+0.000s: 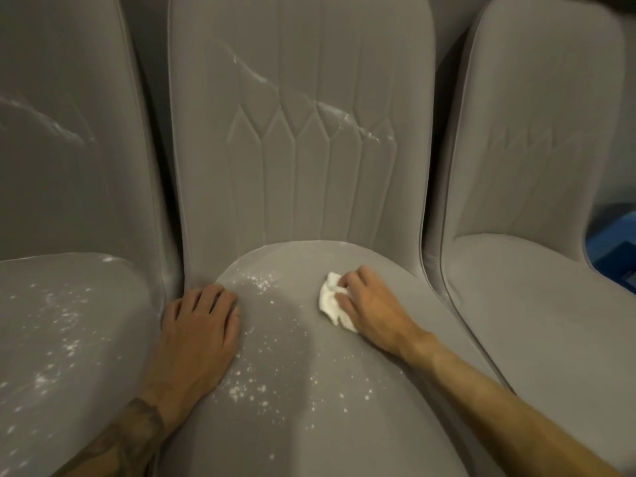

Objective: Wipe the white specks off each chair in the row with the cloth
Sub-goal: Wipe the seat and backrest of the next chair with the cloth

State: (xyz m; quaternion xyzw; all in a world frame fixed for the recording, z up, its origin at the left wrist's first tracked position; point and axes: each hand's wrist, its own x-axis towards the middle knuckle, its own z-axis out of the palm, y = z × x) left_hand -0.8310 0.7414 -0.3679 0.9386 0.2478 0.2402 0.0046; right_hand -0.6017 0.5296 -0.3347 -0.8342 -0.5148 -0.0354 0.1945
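At the far right edge of my view I see a blue thing (611, 259), boxy and hard-edged, only partly in sight; I cannot tell what it is. Above it lies a pale grey surface (616, 204), blurred. A dark strip (621, 3) fills the top right corner.

The cloth (331, 298) is partly covered by the right hand (371, 304). The left chair (51, 166) is cut off at the left edge, the right chair (533, 166) at the right. A blue object (612, 251) behind it is cropped and cannot be identified.
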